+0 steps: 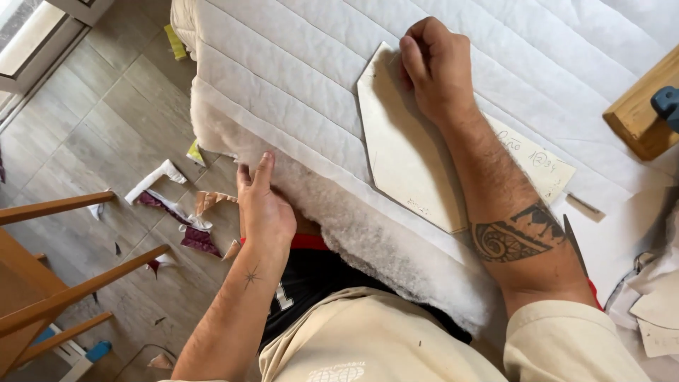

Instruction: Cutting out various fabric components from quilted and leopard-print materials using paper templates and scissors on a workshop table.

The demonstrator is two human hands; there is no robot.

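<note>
Under the right hand (433, 64) lies a flat card template (407, 155), pale cream and many-sided, coming to a point at each end. Its long axis runs from beneath that hand's knuckles back toward the person along the forearm, slanting a little to the right. The hand is curled, fingers tucked and pressing down on the template's far tip; whether it also pinches a pen or chalk cannot be told. A second, lighter card strip (537, 164) peeks out from beneath the forearm on its right side.

The template rests on quilted white fabric (283, 64), stitched in long parallel channels, with fluffy wadding (368, 233) showing along the near edge. The left hand (263, 205) sits well apart, nearer the body and to the left, fingers extended and flat against that fuzzy edge, gripping nothing. So the right hand is the one on the template; the left only touches the padding.

Beyond the left hand, cloth scraps (173, 212) litter the tiled floor (99, 120). Off to the right hand's right, a wooden block (640, 113) sits on the surface.
</note>
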